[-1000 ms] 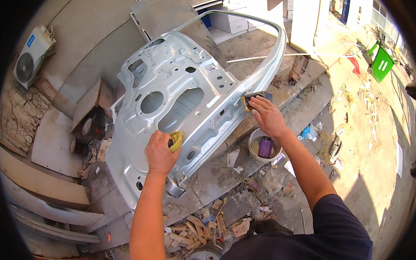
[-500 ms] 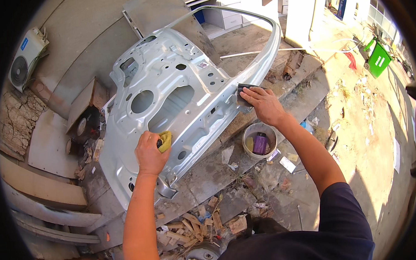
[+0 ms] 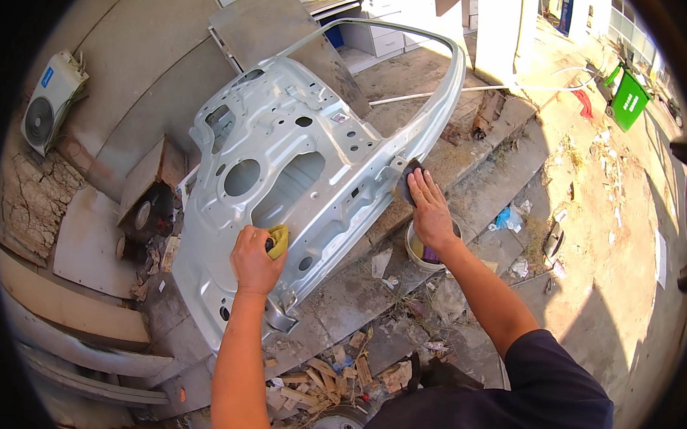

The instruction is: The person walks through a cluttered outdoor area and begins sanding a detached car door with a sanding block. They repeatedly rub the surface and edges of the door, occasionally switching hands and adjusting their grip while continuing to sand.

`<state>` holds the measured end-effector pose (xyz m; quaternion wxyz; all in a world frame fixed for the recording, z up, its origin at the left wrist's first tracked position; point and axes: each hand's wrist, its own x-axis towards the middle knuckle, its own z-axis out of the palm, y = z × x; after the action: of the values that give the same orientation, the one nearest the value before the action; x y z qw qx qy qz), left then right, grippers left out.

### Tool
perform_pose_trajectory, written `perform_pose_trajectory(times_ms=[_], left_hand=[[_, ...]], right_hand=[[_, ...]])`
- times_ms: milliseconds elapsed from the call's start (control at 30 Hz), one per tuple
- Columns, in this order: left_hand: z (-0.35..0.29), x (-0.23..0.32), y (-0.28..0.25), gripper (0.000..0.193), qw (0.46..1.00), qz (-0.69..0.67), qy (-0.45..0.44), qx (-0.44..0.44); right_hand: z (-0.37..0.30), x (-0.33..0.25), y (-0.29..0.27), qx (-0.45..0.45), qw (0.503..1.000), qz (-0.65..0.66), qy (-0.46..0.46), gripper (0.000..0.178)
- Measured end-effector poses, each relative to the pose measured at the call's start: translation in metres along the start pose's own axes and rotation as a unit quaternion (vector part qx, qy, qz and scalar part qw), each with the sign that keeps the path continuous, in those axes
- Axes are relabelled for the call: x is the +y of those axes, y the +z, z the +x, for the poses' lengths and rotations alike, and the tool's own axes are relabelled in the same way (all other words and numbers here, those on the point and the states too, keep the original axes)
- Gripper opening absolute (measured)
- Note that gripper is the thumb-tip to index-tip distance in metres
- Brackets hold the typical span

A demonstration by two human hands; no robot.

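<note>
A bare, pale grey car door point(image 3: 207, 219) with several cut-out holes lies tilted before me, its window frame reaching to the far right. My left hand point(image 3: 256, 259) is closed near the door's lower edge, around a yellow sponge or cloth point(image 3: 281, 242). A small dark object shows at that grip too; I cannot tell its kind. At the door's right edge, below the window frame, my right hand point(image 3: 432, 213) presses a dark sheet that looks like sandpaper point(image 3: 406, 180). Its fingers lie straight over the sheet, and the thumb is hidden.
A whitish bucket point(image 3: 412, 250) with a purple item point(image 3: 430, 255) inside stands below my right hand, partly covered by it. Wood scraps point(image 3: 319, 383) litter the ground in front of me. An air-conditioner unit point(image 3: 56, 100) is at left, a green bin point(image 3: 629, 102) at far right.
My right hand has turned more upright along the door edge and now covers part of the bucket. The dark sheet has tilted with it. My left hand keeps its grip beside the door.
</note>
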<state>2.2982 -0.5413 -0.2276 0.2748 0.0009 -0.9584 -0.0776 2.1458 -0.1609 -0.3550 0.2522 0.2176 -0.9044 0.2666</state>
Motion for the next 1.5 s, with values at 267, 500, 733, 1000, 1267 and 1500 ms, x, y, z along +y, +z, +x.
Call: perform_pose_trajectory(times_ms=[267, 500, 733, 1000, 1267, 1500], left_hand=[[-0.004, -0.005, -0.007, 0.042, 1.000, 0.008, -0.008, -0.008], [0.000, -0.002, 0.000, 0.042, 0.999, -0.012, 0.018, 0.027], [-0.002, -0.003, 0.000, 0.041, 1.000, -0.021, 0.000, 0.020], [-0.001, 0.000, 0.003, 0.052, 0.998, -0.048, -0.028, 0.035], [0.003, -0.013, -0.006, 0.044, 0.995, -0.087, -0.030, -0.038], [0.010, -0.016, -0.058, 0.024, 0.992, -0.035, -0.117, -0.011]], right_hand=[[0.027, 0.006, -0.054, 0.086, 0.982, 0.151, 0.076, 0.064], [0.162, 0.007, -0.010, -0.215, 0.966, -0.002, 0.143, 0.062], [0.050, -0.134, 0.030, -0.111, 0.986, -0.050, -0.115, 0.062], [0.118, -0.054, 0.009, -0.120, 0.984, -0.101, -0.084, 0.056], [0.020, -0.190, 0.033, -0.136, 0.946, 0.035, -0.293, 0.057], [0.080, -0.116, 0.027, -0.111, 0.986, -0.032, -0.121, 0.059]])
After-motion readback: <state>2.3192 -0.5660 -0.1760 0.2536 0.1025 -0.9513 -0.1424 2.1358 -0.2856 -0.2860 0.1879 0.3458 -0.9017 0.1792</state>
